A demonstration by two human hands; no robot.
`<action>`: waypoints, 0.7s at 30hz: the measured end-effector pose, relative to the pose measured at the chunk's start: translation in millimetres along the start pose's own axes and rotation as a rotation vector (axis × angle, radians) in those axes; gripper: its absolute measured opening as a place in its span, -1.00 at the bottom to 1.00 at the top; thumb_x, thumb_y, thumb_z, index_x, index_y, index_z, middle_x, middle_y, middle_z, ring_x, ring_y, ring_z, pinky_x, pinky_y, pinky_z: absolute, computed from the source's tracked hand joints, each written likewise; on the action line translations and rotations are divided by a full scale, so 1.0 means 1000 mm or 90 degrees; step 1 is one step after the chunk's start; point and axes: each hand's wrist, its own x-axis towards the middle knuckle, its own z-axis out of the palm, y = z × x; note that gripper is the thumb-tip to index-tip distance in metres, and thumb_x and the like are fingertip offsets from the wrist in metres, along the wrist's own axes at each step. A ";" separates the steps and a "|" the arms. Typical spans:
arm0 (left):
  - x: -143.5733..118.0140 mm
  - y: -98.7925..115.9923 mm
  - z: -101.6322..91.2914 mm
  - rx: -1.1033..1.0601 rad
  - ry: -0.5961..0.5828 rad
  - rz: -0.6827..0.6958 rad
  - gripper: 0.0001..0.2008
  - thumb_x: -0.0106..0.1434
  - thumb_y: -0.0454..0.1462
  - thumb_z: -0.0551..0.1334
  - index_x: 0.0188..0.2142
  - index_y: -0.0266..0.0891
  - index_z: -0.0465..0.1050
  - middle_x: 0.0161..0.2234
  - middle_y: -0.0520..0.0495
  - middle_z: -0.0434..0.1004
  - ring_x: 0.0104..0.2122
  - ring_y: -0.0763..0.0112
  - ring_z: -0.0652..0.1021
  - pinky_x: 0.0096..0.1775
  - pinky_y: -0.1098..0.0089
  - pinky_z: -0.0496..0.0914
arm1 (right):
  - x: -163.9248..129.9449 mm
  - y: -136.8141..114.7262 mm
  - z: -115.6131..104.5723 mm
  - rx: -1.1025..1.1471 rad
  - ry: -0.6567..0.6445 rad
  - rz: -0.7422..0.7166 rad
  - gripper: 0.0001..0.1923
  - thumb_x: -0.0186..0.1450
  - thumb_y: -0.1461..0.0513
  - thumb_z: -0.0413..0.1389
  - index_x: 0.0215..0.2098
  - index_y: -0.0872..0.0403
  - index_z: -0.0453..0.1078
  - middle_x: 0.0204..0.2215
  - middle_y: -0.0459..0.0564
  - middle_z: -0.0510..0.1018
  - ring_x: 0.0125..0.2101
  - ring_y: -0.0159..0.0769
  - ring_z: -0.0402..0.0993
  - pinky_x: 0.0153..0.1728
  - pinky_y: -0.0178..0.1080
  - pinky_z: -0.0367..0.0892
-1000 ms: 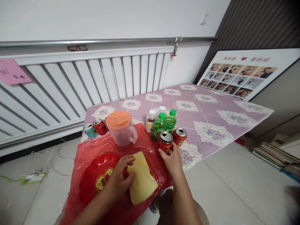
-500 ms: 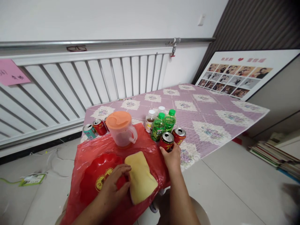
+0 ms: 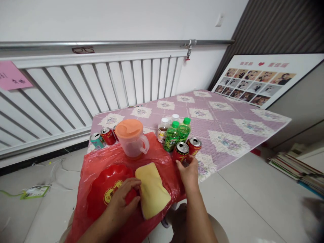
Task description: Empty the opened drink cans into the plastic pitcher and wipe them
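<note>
My left hand (image 3: 124,199) hovers over the right part of a red scalloped tray (image 3: 97,189), thumb and fingers apart, fingertips by the left edge of a folded yellow cloth (image 3: 153,194). At the right, my right hand (image 3: 189,172) is just in front of a red drink can (image 3: 181,156), its thumb and fingers apart near the can's base. Whether a fingertip still touches the can is unclear. A second red can (image 3: 194,144) stands right behind it. Two green-capped bottles (image 3: 171,138) and two white-capped bottles (image 3: 162,131) are grouped behind the cans.
A pitcher with an orange lid (image 3: 129,140) stands on red plastic sheeting (image 3: 101,156). Left of it are a teal can (image 3: 97,141) and red cans (image 3: 108,136). The table has a purple floral cloth (image 3: 202,125); a radiator (image 3: 113,81) and a photo board (image 3: 268,81) border it.
My right hand has loosened from the front red can and shifted slightly down and right. The can stays in its place. My left hand has hardly moved.
</note>
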 end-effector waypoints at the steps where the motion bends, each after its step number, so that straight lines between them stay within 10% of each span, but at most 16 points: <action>1: 0.000 0.000 0.000 0.004 0.000 0.001 -0.67 0.17 -0.31 0.21 -0.05 -0.18 0.48 -0.05 -0.18 0.57 -0.02 0.15 0.57 0.06 0.09 0.48 | -0.002 -0.001 -0.004 -0.008 -0.005 0.006 -0.47 0.06 0.00 0.22 -0.09 0.09 0.31 -0.20 0.11 0.52 -0.19 -0.08 0.44 -0.13 -0.06 0.32; 7: 0.001 0.002 0.002 0.012 0.000 0.006 -0.70 0.17 -0.30 0.20 -0.08 -0.19 0.50 -0.04 -0.19 0.57 -0.02 0.15 0.57 0.07 0.08 0.47 | -0.013 -0.010 -0.017 -0.045 -0.142 -0.016 -0.71 0.23 -0.02 0.07 -0.47 0.00 0.32 -0.55 -0.09 0.48 -0.51 -0.26 0.38 -0.38 -0.21 0.24; 21: 0.001 -0.002 0.009 0.008 0.009 0.011 -0.69 0.15 -0.32 0.20 -0.09 -0.18 0.51 -0.07 -0.18 0.58 -0.02 0.13 0.56 0.07 0.13 0.47 | -0.011 -0.006 -0.008 -0.111 -0.173 -0.085 -0.73 0.22 0.04 0.01 -0.41 0.03 0.40 -0.38 0.09 0.52 -0.31 -0.13 0.41 -0.15 -0.08 0.27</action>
